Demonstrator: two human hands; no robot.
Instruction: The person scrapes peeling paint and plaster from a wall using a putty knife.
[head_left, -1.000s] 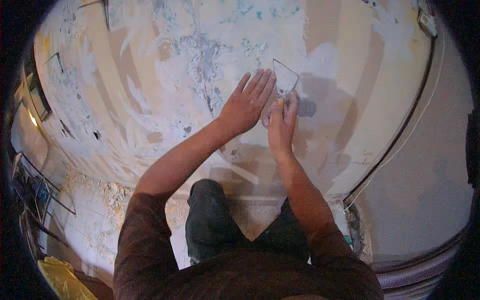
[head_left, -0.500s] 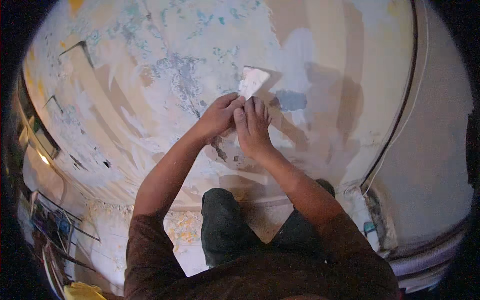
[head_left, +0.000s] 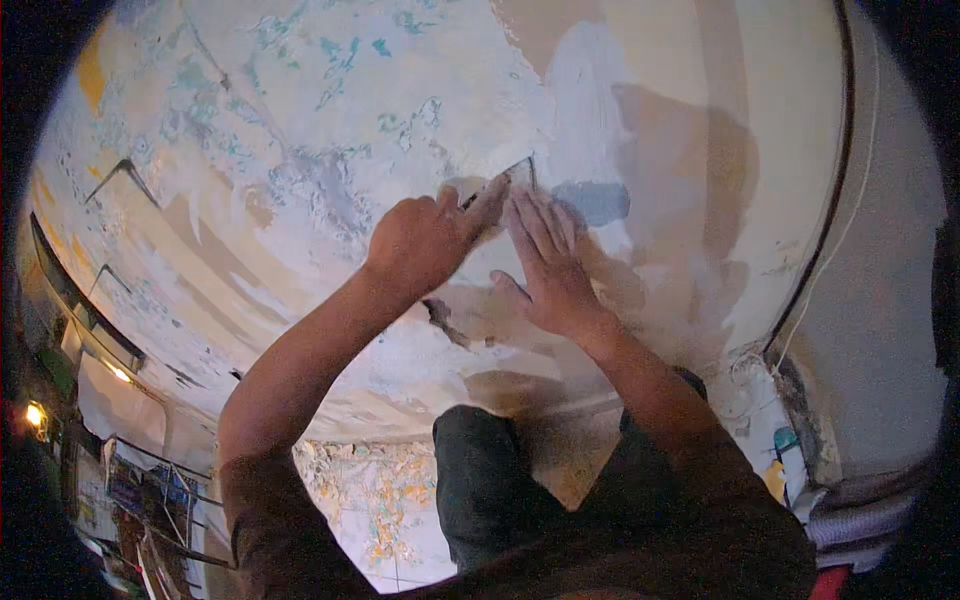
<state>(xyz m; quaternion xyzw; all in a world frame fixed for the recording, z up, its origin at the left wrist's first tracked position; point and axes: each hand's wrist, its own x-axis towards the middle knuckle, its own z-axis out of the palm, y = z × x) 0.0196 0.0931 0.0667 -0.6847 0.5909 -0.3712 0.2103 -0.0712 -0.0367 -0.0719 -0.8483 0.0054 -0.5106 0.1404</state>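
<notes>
Holding a scraper (head_left: 522,175) at the patched wall (head_left: 300,90) in the folded left hand (head_left: 422,242), with one finger stretched toward the blade. Just beside it, with straight fingers and spread thumb of the right hand (head_left: 552,255). Having open room rightward, until the dark edge (head_left: 849,100).

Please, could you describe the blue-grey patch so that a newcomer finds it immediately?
On the large, pale painted wall, find the bare right hand. Just right of its fingers lies the roughly rectangular blue-grey patch. Its cool colour contrasts with surrounding white and brown.
</notes>
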